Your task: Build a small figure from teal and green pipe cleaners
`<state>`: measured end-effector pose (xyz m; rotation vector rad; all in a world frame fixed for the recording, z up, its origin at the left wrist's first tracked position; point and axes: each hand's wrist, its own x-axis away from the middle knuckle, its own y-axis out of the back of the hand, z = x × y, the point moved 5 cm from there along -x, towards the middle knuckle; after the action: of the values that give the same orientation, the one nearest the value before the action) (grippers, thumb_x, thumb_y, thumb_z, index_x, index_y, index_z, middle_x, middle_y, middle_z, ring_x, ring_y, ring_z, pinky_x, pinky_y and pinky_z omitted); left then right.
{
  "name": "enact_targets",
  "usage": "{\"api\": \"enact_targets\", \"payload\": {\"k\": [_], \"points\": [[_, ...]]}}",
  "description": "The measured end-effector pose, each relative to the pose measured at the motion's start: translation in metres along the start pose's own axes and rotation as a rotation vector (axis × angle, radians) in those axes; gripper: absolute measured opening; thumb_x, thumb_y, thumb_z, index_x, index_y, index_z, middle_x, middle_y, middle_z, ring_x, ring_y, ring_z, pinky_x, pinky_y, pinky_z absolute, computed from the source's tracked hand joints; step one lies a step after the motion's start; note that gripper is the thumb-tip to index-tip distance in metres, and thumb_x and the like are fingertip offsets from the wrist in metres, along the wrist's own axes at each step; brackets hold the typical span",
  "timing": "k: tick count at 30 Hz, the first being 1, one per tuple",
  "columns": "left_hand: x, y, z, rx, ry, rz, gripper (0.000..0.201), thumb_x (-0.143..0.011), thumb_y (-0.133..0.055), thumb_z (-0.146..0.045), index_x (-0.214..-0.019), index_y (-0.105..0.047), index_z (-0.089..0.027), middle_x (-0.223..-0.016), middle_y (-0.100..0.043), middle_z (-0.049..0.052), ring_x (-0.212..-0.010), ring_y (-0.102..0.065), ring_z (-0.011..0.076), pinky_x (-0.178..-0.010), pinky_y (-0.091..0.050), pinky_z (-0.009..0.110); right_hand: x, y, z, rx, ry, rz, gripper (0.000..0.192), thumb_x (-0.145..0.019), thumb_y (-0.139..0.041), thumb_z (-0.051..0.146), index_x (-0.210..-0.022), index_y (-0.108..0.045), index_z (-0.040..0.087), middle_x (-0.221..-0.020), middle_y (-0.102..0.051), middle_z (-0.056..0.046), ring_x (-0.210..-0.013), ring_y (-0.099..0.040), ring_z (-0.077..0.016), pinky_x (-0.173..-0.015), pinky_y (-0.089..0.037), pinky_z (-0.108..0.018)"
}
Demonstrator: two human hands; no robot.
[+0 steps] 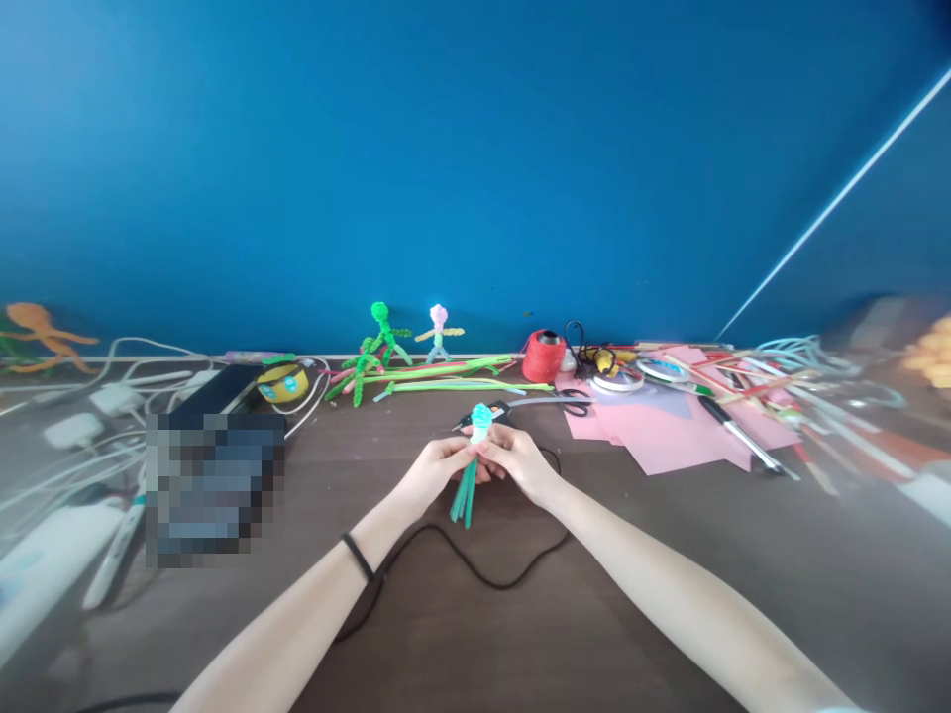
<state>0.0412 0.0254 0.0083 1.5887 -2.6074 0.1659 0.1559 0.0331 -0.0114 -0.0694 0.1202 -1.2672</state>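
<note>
Teal pipe-cleaner bundle (471,465) pinched between left hand (433,467) and right hand (518,459)

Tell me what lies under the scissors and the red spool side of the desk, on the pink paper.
The scissors overlap the edge of the pink paper sheets, which lie on the brown desk. A dark-handled tool and strips rest on top. What the sheets cover cannot be seen.

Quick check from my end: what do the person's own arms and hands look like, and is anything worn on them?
Both forearms are bare up to the frame edge, with no sleeves in view. The left hand and right hand wear no gloves, and no rings or watch can be made out. The only item worn is a thin black band, like a hair tie, around the left wrist.
</note>
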Motion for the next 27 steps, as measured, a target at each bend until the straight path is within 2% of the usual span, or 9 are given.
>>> {"api": "enact_targets", "payload": {"k": [2, 6, 10, 13, 16, 19, 23, 27], "points": [[0.001, 0.011, -0.011, -0.036, -0.025, -0.123, 0.033, -0.067, -0.062, -0.045, -0.068, -0.063, -0.012, -0.063, -0.065, 0.005, -0.064, -0.059, 0.0162, -0.067, -0.047, 0.028, 0.000, 0.001, 0.005, 0.035, -0.010, -0.030, 0.039, -0.073, -0.060, 0.044, -0.097, -0.060, 0.014, -0.049, -0.048, 0.005, -0.041, -0.041, -0.0074, -0.039, -0.027, -0.021], [0.002, 0.041, -0.030, -0.093, -0.039, -0.340, 0.032, -0.067, -0.060, -0.043, -0.078, -0.066, -0.013, -0.068, -0.067, 0.006, -0.068, -0.060, 0.0175, -0.064, -0.045, 0.027, 0.001, 0.016, 0.028, 0.223, 0.010, -0.178, 0.029, -0.078, -0.050, 0.041, -0.090, -0.058, 0.016, -0.050, -0.050, 0.004, -0.040, -0.042, -0.0083, -0.041, -0.029, -0.021], [-0.002, 0.076, -0.026, -0.181, 0.034, -0.450, 0.028, -0.064, -0.058, -0.034, -0.083, -0.066, -0.015, -0.074, -0.067, 0.005, -0.073, -0.061, 0.0188, -0.062, -0.045, 0.027, 0.004, 0.038, 0.047, 0.741, 0.032, -0.306, 0.023, -0.078, -0.049, 0.042, -0.078, -0.054, 0.019, -0.063, -0.055, 0.001, -0.061, -0.053, -0.0134, -0.056, -0.038, -0.025], [-0.007, 0.096, -0.016, -0.461, 0.042, -0.531, 0.019, -0.063, -0.057, -0.031, -0.074, -0.065, -0.016, -0.070, -0.064, 0.003, -0.069, -0.059, 0.0179, -0.064, -0.043, 0.028, 0.007, 0.045, 0.041, 1.077, -0.089, -0.291, 0.031, -0.074, -0.053, 0.049, -0.083, -0.052, 0.020, -0.081, -0.059, -0.003, -0.076, -0.057, -0.0192, -0.061, -0.038, -0.027], [-0.010, 0.104, -0.009, -0.845, -0.008, -0.582, 0.016, -0.068, -0.055, -0.030, -0.067, -0.063, -0.016, -0.073, -0.060, 0.004, -0.071, -0.057, 0.0176, -0.069, -0.041, 0.028, 0.007, 0.042, 0.030, 1.244, -0.127, -0.234, 0.035, -0.072, -0.057, 0.043, -0.095, -0.051, 0.018, -0.100, -0.057, -0.009, -0.090, -0.057, -0.0242, -0.065, -0.039, -0.029], [-0.011, 0.107, -0.005, -0.961, 0.005, -0.616, 0.016, -0.070, -0.054, -0.029, -0.074, -0.064, -0.017, -0.081, -0.058, 0.005, -0.075, -0.057, 0.0171, -0.070, -0.041, 0.027, 0.005, 0.042, 0.024, 1.279, -0.122, -0.204, 0.028, -0.076, -0.053, 0.029, -0.101, -0.052, 0.016, -0.102, -0.055, -0.010, -0.093, -0.056, -0.0238, -0.069, -0.040, -0.029], [-0.011, 0.102, -0.007, -1.015, 0.079, -0.573, 0.021, -0.075, -0.048, -0.031, -0.070, -0.064, -0.018, -0.084, -0.060, 0.005, -0.080, -0.056, 0.0182, -0.072, -0.040, 0.028, 0.004, 0.048, 0.026, 1.146, -0.058, -0.157, 0.018, -0.078, -0.050, 0.025, -0.092, -0.057, 0.016, -0.091, -0.053, -0.007, -0.082, -0.057, -0.0183, -0.072, -0.040, -0.028], [-0.007, 0.083, -0.015, -1.041, 0.127, -0.523, 0.024, -0.075, -0.046, -0.033, -0.066, -0.064, -0.020, -0.087, -0.064, 0.004, -0.084, -0.056, 0.0204, -0.074, -0.038, 0.030, 0.007, 0.061, 0.038, 0.870, 0.013, -0.257, 0.015, -0.071, -0.055, 0.023, -0.084, -0.054, 0.017, -0.084, -0.053, -0.003, -0.080, -0.055, -0.0181, -0.073, -0.041, -0.030]]}}
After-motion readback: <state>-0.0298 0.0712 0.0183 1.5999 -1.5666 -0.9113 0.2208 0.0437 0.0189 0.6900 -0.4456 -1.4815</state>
